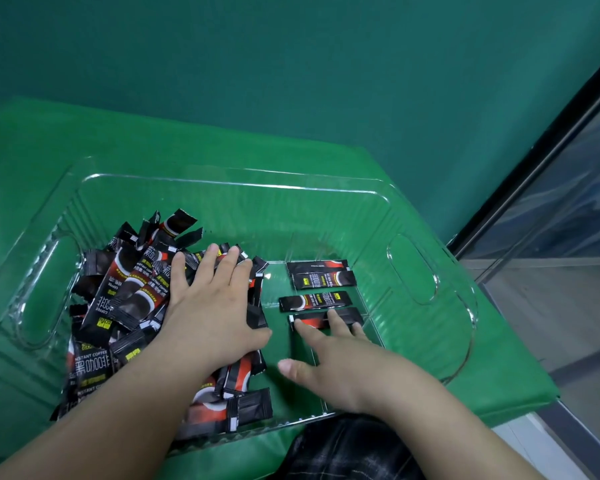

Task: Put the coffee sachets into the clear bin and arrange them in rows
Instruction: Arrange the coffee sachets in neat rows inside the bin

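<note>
The clear bin sits on a green-covered surface, and all the coffee sachets in view already lie inside it. Most form a loose, overlapping pile of sachets in the left half. The left hand lies flat on this heap, fingers straight and spread, gripping nothing; it seems to be there to hold the pile back from the cleared right side. There, four sachets lie crosswise, one behind another, beginning a row: the two farthest overlap slightly, a third lies just nearer, and the nearest sachet is under the right hand. That hand's fingers are extended, their tips pressing on the sachet rather than pinching it, apparently to slide it square with its neighbours. Judging by the heap, most of the arranging is yet to do.
</note>
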Demonstrator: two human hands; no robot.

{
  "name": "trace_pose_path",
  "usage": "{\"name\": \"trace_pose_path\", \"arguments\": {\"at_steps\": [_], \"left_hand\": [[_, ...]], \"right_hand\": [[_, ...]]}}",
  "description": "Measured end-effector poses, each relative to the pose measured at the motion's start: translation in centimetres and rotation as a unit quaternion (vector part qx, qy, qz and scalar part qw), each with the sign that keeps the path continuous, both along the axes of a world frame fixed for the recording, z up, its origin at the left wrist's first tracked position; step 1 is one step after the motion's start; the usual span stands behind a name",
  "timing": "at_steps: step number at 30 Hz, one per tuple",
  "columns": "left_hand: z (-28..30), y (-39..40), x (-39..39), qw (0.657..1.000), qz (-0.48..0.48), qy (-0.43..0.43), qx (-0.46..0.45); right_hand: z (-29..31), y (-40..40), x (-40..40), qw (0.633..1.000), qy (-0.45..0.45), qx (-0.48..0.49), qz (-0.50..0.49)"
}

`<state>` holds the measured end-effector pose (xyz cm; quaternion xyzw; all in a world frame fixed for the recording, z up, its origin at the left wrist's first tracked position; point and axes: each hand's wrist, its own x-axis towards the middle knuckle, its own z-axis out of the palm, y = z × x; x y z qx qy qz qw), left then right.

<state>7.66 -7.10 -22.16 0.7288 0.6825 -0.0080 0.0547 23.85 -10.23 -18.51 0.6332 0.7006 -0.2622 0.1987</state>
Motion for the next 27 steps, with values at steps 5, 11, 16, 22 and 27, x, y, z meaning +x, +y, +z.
{"name": "trace_pose_path", "arguments": {"at_steps": [5, 11, 16, 22, 27], "left_hand": [[0.1, 0.2, 0.1, 1.0, 0.0, 0.009, -0.005], [0.2, 0.1, 0.2, 1.0, 0.001, 0.017, -0.009], [0.2, 0.2, 0.2, 1.0, 0.001, 0.019, -0.007], [0.2, 0.2, 0.3, 1.0, 0.001, 0.021, -0.01], [0.2, 0.2, 0.3, 1.0, 0.001, 0.021, -0.011]], "right_hand": [[-0.5, 0.2, 0.7, 0.999, -0.012, 0.027, -0.013], [-0.8, 0.6, -0.5, 0.996, -0.013, 0.077, 0.051], [-1.3, 1.5, -0.7, 0.997, -0.037, 0.042, 0.06], [-1.6, 1.8, -0.4, 0.997, -0.04, 0.06, 0.035], [-1.4, 1.5, 0.0, 0.995, -0.021, 0.09, 0.027]]}}
